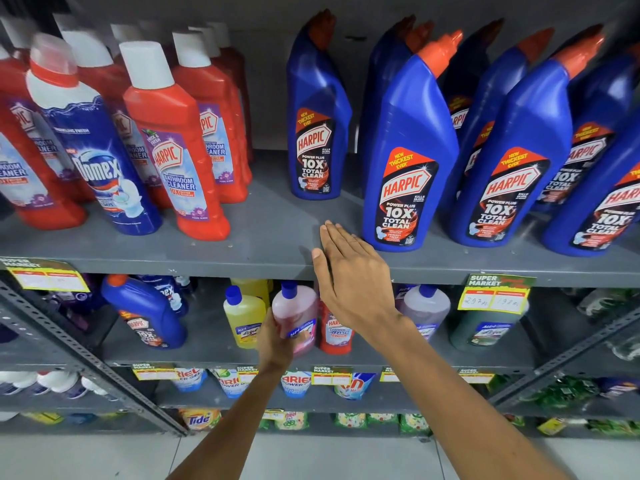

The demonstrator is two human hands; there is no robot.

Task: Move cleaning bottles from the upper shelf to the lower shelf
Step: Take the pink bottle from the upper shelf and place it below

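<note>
My left hand (275, 341) grips a pink cleaner bottle with a blue cap (296, 311) on the lower shelf (214, 355), between a yellow bottle (244, 317) and a small red Harpic bottle (334, 332). My right hand (349, 275) is flat and open at the front edge of the upper shelf (270, 244), holding nothing, just left of a large blue Harpic bottle (408, 157). A smaller blue Harpic bottle (317, 119) stands behind the bare gap. Red Harpic bathroom cleaner bottles (176, 143) and a Domex bottle (90, 143) fill the upper left.
More blue Harpic bottles (519, 150) crowd the upper right. A blue Harpic bottle (145, 313) leans on the lower shelf's left; purple (424, 306) and green (485, 327) bottles stand at its right. Detergent packs (294, 382) line the shelves below. Slotted metal uprights (69, 348) flank the bay.
</note>
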